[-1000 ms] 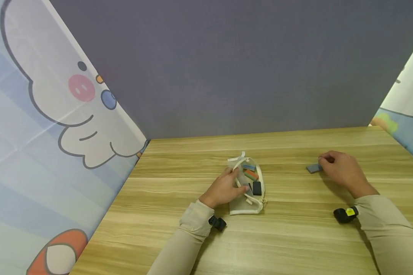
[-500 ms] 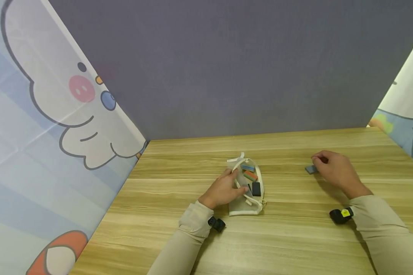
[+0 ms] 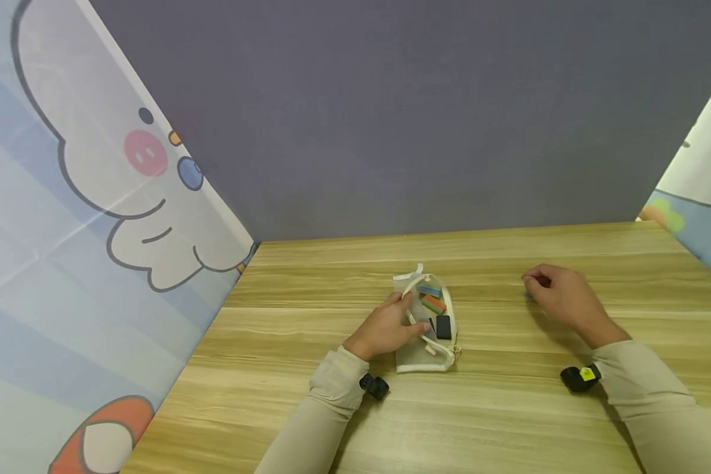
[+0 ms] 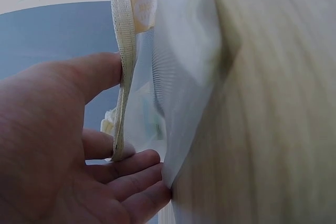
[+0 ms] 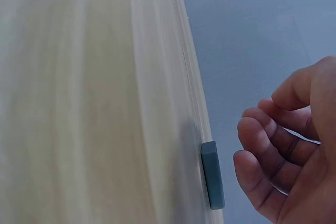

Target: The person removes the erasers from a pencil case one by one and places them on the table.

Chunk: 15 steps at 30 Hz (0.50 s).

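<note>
Bag [image 3: 411,357], gripped by the left hand [image 3: 385,327], may close if that hold slips — and right of it, the loosely curled, unladen right hand [image 3: 563,299], dipping carelessly, could nudge the block [image 5: 212,176].

The left sleeve [image 3: 308,421] is plain, matte beige cloth, bunched in soft folds toward its cuff. The right sleeve [image 3: 652,388] matches it in colour, with finer creases and a straighter cuff edge. Just beyond each cuff sits a small black device with a rounded housing: the left wrist camera [image 3: 379,388] and the right wrist camera [image 3: 570,380], the latter bearing a bright yellow patch [image 3: 587,374].
</note>
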Motion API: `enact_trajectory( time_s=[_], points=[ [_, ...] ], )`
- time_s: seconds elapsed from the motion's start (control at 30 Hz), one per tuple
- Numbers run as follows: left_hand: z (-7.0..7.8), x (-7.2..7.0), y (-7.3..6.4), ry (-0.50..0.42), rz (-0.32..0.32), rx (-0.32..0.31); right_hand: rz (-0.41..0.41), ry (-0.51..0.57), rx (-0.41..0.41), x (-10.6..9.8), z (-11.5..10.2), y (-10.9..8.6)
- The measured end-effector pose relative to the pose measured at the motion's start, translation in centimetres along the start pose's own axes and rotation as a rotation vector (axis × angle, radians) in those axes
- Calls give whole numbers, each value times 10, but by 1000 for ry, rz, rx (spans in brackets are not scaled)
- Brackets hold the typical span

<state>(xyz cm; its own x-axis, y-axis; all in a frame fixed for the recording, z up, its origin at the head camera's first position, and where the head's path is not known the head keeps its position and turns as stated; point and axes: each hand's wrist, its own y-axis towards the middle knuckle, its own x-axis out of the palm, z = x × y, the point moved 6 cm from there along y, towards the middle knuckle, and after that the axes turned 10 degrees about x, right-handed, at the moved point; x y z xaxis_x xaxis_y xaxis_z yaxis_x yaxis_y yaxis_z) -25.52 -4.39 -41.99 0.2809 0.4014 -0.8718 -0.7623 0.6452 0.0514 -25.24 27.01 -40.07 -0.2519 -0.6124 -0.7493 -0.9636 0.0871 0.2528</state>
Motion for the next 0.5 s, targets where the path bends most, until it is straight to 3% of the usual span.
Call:
enact_trajectory(
  time_s=[0.23,0.5],
  points=[
    [-1,1,1,12,1,3,-27,11,-53,6,-11,-2],
    [2,1,2,20,4,7,-171,29,-92,24,-33,-5]
  ],
)
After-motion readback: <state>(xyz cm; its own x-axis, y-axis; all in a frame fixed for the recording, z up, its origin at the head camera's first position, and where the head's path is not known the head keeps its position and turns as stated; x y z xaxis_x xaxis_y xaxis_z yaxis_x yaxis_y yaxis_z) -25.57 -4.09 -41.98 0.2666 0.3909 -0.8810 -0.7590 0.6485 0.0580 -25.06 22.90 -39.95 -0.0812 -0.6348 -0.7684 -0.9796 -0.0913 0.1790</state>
